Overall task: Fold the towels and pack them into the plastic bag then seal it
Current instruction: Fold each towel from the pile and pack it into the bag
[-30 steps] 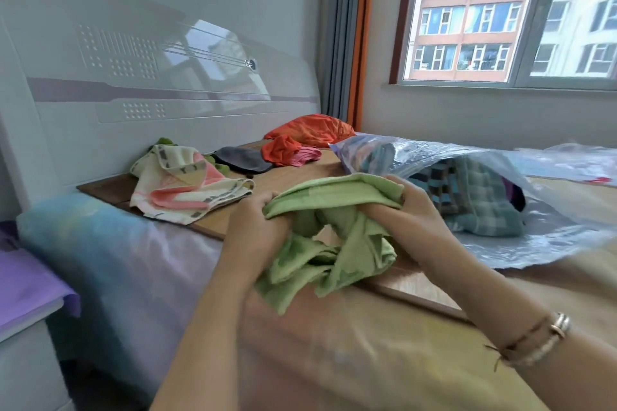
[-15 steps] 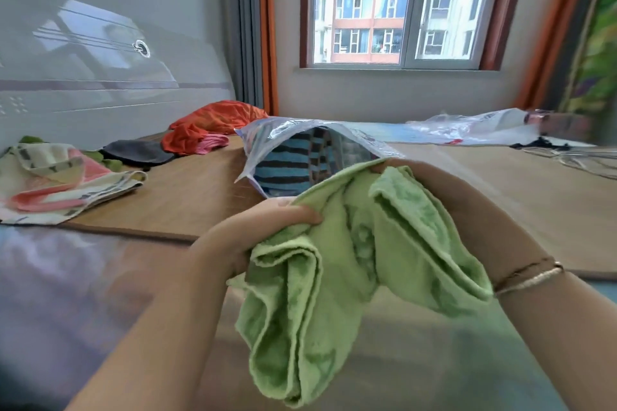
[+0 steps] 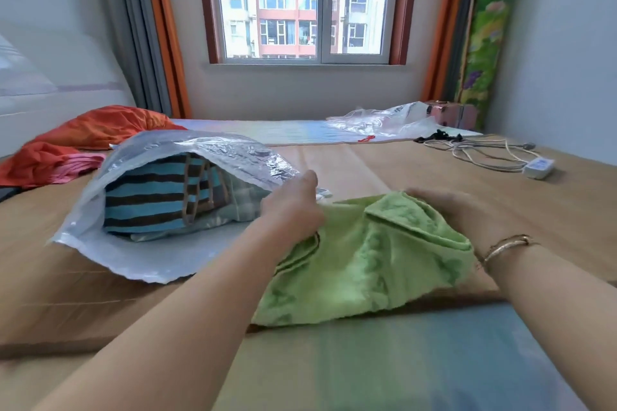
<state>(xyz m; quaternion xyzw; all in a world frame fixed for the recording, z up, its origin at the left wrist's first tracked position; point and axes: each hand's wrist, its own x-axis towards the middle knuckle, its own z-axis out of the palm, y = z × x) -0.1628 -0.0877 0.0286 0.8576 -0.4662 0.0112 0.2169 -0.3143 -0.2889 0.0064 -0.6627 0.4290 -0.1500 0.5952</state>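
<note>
A green towel (image 3: 364, 260) lies rumpled on the bed's brown mat, just right of the open clear plastic bag (image 3: 133, 253). Inside the bag sits a folded blue-and-brown striped towel (image 3: 150, 200) with other cloth behind it. My left hand (image 3: 293, 207) grips the towel's left edge, right beside the bag's mouth. My right hand (image 3: 444, 207) holds the towel's far right edge, its fingers partly hidden behind a raised fold.
Orange and pink cloths (image 3: 76, 143) are heaped at the far left by the headboard. A second crumpled plastic bag (image 3: 384, 122) lies near the window. A white cable with a power strip (image 3: 537, 167) sits at the right, and a pink box (image 3: 454, 113) beyond.
The view has swung right, away from the headboard. The green towel came down from mid-air onto the mat beside the bag, with both hands still on it.
</note>
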